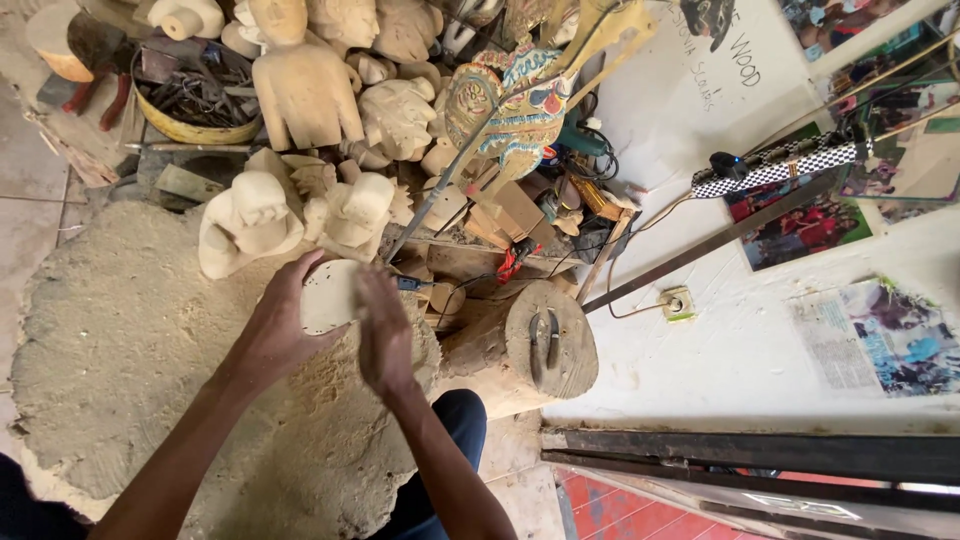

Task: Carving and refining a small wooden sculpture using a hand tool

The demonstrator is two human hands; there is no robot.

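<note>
— In the middle of the frame, what do the hands hold?

— A pale, rounded wooden piece [328,296]. The left hand [280,325] wraps its fingers around the left edge, thumb on top. The right hand [385,335] presses against the right side with fingers closed flat along it. Both hands grip the piece between them.

— And what lies beneath?

— A broad, rough slab coated in sawdust [120,350] fills the lower left of the frame. The piece is held just above its upper right edge.

— Anything beside the hands?

— Right of them lies a log block [550,345] on its side, with two dark metal tools [543,335] resting on its cut face. Above the hands, in the upper middle, stand unpainted carved figures [300,85], and one blocky figure [245,220] sits just left of the held piece. A painted puppet figure [510,105] leans among them. In the upper left, a yellow bowl [195,130] holds dark metal tools.

— And to the right?

— A white wall [740,340] with a socket [678,302] and pinned pictures [900,335].
</note>
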